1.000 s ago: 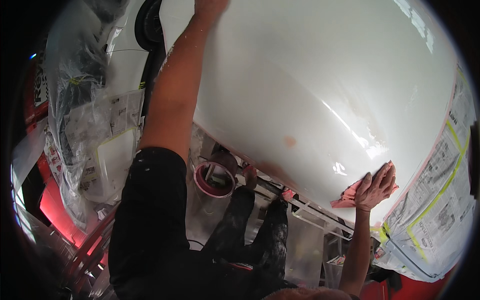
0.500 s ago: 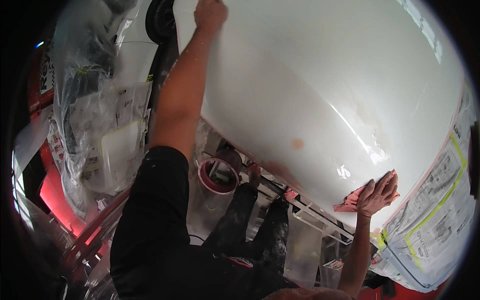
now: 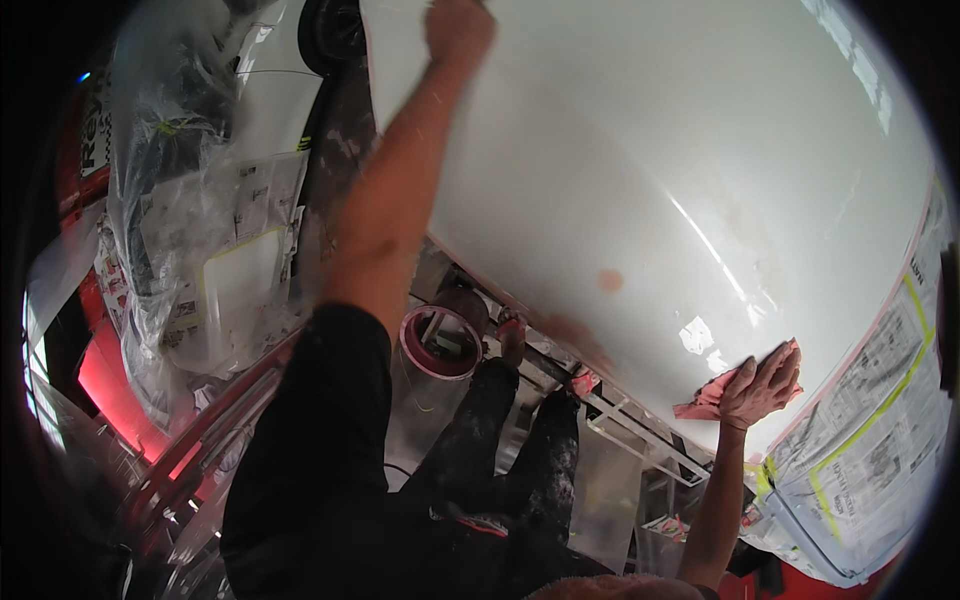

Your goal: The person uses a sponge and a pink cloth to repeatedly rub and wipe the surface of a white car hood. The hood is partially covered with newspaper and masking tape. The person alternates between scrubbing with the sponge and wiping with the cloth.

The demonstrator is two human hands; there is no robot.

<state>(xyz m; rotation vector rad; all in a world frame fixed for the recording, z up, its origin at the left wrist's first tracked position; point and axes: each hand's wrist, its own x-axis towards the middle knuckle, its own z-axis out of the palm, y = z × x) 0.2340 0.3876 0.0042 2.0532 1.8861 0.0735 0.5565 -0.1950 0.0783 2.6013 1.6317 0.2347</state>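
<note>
A large, white, glossy curved car panel (image 3: 560,150) fills the upper right of the view. At its far end my left hand (image 3: 460,32) is on the surface, fingers curled in; whatever may be under them is hidden, and the hand is slightly blurred. Close to the panel's near right edge my right hand (image 3: 756,392) lies on a crumpled pink cloth (image 3: 702,396), pressing it against the white surface. A small reddish-brown round patch (image 3: 610,280) and a larger brownish smear (image 3: 575,338) mark the panel's lower part.
Masking newspaper (image 3: 850,470) with yellow-green tape borders the panel on the right. On the left stands another white car body (image 3: 268,110) draped in clear plastic sheeting (image 3: 165,190). Below the panel are a round reddish container (image 3: 440,342) and a metal frame (image 3: 640,437), near my legs.
My left hand has moved a little to the right across the far part of the panel. The right hand and pink cloth stay nearly in place. The whole view has shifted slightly.
</note>
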